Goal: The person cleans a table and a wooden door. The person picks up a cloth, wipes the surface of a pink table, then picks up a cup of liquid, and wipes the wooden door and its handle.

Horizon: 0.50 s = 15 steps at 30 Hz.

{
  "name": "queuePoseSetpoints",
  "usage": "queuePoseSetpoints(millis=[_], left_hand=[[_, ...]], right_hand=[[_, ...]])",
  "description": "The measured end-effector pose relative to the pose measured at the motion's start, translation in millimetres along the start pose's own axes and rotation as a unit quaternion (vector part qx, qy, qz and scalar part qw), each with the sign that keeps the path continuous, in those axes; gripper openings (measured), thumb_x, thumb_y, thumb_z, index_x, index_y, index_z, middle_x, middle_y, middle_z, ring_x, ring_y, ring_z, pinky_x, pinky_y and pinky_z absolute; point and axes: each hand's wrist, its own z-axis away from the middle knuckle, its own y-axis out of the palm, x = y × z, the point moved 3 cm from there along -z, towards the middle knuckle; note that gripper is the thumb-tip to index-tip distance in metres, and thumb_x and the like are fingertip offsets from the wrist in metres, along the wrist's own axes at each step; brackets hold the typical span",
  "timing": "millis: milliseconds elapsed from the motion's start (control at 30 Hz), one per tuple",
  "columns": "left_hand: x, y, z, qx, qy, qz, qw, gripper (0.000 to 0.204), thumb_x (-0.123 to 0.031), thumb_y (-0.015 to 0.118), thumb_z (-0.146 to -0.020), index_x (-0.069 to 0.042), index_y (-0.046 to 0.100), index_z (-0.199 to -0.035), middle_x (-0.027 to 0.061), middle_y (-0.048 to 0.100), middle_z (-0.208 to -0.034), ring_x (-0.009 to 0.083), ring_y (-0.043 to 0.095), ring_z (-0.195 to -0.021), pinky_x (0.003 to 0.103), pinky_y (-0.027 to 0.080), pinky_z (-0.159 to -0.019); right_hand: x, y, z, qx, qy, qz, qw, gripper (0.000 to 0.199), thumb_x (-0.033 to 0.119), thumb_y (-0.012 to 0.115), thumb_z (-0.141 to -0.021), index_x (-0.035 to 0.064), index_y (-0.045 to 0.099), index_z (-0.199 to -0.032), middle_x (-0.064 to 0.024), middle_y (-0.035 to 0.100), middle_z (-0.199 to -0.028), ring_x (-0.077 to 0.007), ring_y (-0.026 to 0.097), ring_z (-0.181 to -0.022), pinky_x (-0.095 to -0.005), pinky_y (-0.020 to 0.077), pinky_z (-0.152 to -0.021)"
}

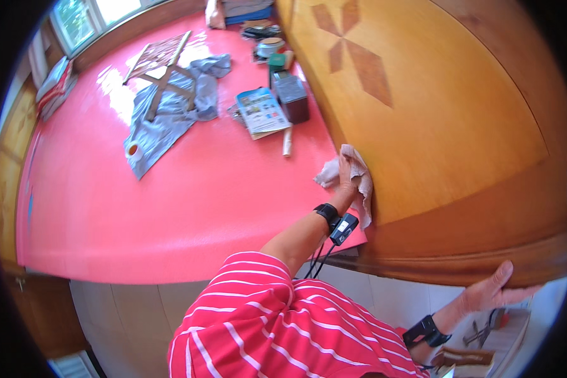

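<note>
My left hand point(346, 181) is closed on a pale, crumpled cloth point(360, 169) at the right edge of the pink surface point(233, 208), where it meets the wooden panel point(447, 145). The cloth lies against the panel's side, and part of it drapes down past my wrist. Some of my left fingers are hidden by the cloth. My right hand point(485, 293) is at the panel's near lower edge on the right, thumb and fingers apart, holding nothing. Whether it touches the edge I cannot tell.
Along the panel lie a booklet point(261, 112), a dark box point(292, 97) and a short pale stick point(287, 142). Farther left, a small folding stool point(164, 69) and a paper-like roll point(133, 151) rest on a blue-grey cloth point(164, 132). Folded bedding point(55, 88) sits at the left.
</note>
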Motion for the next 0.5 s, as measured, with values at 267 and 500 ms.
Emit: queuePoseSetpoints(millis=[267, 500], left_hand=[[-148.0, -96.6, -28.7, 0.148, -0.042, 0.146, 0.977, 0.057, -0.047, 0.034, -0.087, 0.003, 0.045, -0.114, 0.0149, 0.051, -0.112, 0.0271, 0.053, -0.098, 0.039, 0.042, -0.088], [-329.9, -133.9, 2.3, 0.134, 0.059, -0.037, 0.989, 0.054, -0.038, 0.039, -0.088, 0.001, 0.038, -0.126, 0.0157, 0.05, -0.117, 0.0271, 0.052, -0.104, 0.037, 0.042, -0.089]], right_hand=[[-6.6, -4.2, -1.4, -0.007, -0.036, 0.166, 0.985, 0.076, 0.042, 0.061, -0.079, 0.0052, 0.022, -0.132, -0.0156, 0.04, -0.124, -0.0269, 0.043, -0.111, -0.0353, 0.0449, -0.089], [-10.3, -5.7, -0.2, 0.001, -0.048, 0.161, 0.986, 0.077, 0.04, 0.063, -0.077, 0.0053, 0.023, -0.132, -0.016, 0.04, -0.124, -0.0275, 0.043, -0.112, -0.0378, 0.044, -0.09]])
